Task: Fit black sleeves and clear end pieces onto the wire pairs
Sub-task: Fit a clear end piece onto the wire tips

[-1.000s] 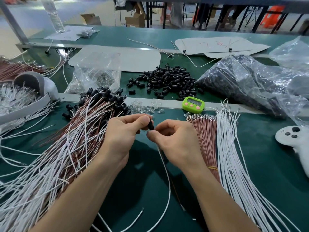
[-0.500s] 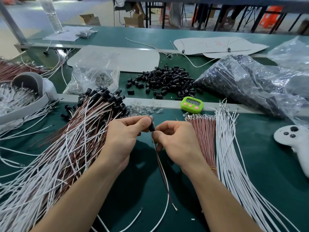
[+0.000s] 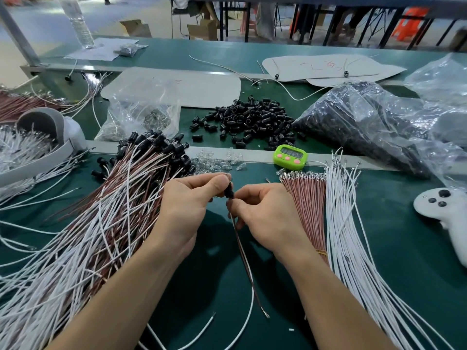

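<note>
Left hand: your left hand [image 3: 189,205] pinches the black sleeve [image 3: 229,192] between thumb and forefinger tip.
Right hand: your right hand [image 3: 265,210] has its fingers curled and pinches the wire pair [image 3: 242,251] just under the sleeve.
Black sleeve: a small dark tube, roughly upright, held between both hands above the green table [image 3: 404,261] and half hidden by your fingertips.
Wire pair: one thin brown lead and one white. It hangs from the sleeve toward you, and the brown lead ends in a metal tip.
End piece in sleeve: cannot tell.
Sleeved wires [image 3: 113,198]: a fanned heap left of your left hand.
Loose sleeves [image 3: 252,120]: a black heap beyond the rail.
Clear end pieces [image 3: 217,163]: a cluster just beyond your left hand.
Brown bundle [image 3: 305,205], white bundle [image 3: 353,223]: right of your right hand.
</note>
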{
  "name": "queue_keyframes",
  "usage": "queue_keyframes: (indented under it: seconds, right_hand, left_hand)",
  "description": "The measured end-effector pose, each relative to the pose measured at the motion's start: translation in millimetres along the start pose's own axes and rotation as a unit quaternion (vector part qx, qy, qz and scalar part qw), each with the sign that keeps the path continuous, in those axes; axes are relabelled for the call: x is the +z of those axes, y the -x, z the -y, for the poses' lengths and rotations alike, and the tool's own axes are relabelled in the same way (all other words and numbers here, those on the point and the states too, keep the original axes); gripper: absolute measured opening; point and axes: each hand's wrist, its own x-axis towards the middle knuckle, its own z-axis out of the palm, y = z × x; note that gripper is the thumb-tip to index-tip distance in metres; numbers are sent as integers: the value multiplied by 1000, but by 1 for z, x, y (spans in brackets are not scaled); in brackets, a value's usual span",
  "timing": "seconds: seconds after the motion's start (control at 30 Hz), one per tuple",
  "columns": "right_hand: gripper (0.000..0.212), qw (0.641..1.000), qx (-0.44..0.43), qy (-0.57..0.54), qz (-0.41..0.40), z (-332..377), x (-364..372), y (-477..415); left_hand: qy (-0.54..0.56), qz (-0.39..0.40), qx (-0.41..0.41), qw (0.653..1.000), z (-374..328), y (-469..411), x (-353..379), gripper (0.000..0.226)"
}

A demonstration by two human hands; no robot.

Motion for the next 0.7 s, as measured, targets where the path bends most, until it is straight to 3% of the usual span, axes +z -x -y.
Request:
queue_keyframes:
  seconds: [0.13, 0.3, 0.7]
  right_hand:
    - [16, 1000, -6, -18, -5, -1, 0, -1]
    - [20, 999, -11, -50, -8, -3, 0, -2]
    - [17, 999, -17, -28, -1, -3, 2, -1]
  left_hand:
    - [6, 10, -7, 1000, 1, 0, 0, 4]
    - [11, 20, -15, 1000, 2, 1, 2, 13]
    - [-3, 2, -24, 1000, 2, 2, 3, 12]
